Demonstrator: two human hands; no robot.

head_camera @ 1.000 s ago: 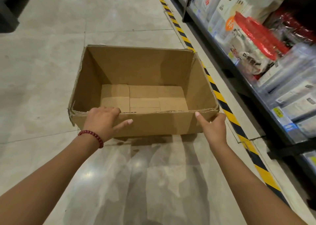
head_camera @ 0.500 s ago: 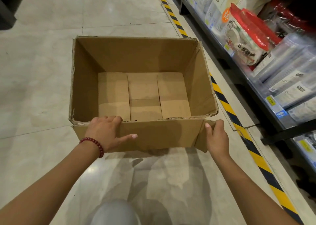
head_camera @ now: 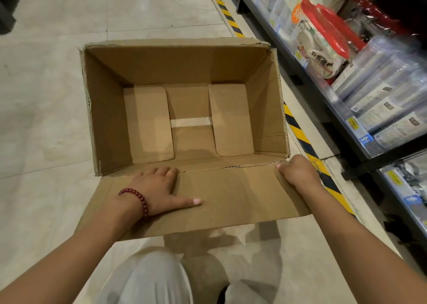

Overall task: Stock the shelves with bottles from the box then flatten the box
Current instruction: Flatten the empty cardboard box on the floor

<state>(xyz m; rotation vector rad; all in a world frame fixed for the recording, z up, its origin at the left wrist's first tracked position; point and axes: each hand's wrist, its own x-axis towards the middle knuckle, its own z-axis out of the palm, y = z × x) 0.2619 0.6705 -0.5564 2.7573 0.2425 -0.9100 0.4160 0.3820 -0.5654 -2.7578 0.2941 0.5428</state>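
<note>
Head view, left to right: left hand [head_camera: 159,188] lies flat, fingers spread, on the near wall of the empty corrugated cardboard box [head_camera: 184,72] on glossy floor tiles [head_camera: 46,118], right hand [head_camera: 298,172] curls gripping that wall's corner, beside shelves [head_camera: 346,123] of plastic-wrapped packs

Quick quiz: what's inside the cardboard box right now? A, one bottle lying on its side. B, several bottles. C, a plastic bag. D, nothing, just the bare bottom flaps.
D: the box shows only its bare bottom flaps and a tape strip, with no bottles inside, while the left hand presses on the near wall and the right hand grips its corner.
</note>
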